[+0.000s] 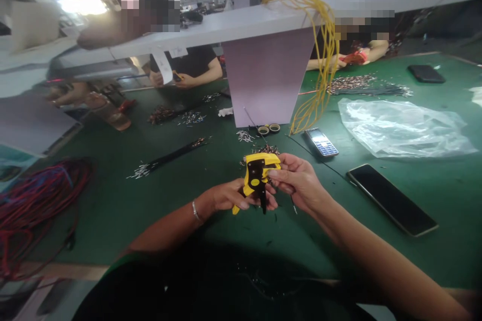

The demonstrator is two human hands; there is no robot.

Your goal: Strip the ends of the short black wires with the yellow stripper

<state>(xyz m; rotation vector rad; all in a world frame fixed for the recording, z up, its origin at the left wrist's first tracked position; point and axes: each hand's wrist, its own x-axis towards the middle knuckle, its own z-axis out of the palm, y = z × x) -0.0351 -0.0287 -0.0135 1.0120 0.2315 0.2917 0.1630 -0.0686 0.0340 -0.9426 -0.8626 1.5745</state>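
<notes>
A yellow and black wire stripper (pixel 256 180) is held upright over the green table, its head tilted toward the right. My left hand (pixel 230 195) is wrapped round its handles. At the tool's jaws, my right hand (pixel 299 178) is closed in a pinch. A thin dark wire (pixel 294 203) with a pale tip hangs from below the right fingers; its other end is hidden by the hand and the tool. Just behind the stripper lies a small heap of copper-tipped pieces (pixel 268 149), partly covered by it.
A bundle of black wires (pixel 169 155) lies left, red cable coils (pixel 37 200) farther left. At right are a smartphone (pixel 391 200), a keypad phone (pixel 322 141) and a plastic bag (pixel 406 128). Yellow wires (pixel 327 50) hang from the shelf. Tape rolls (pixel 269 129) lie behind; co-workers sit opposite.
</notes>
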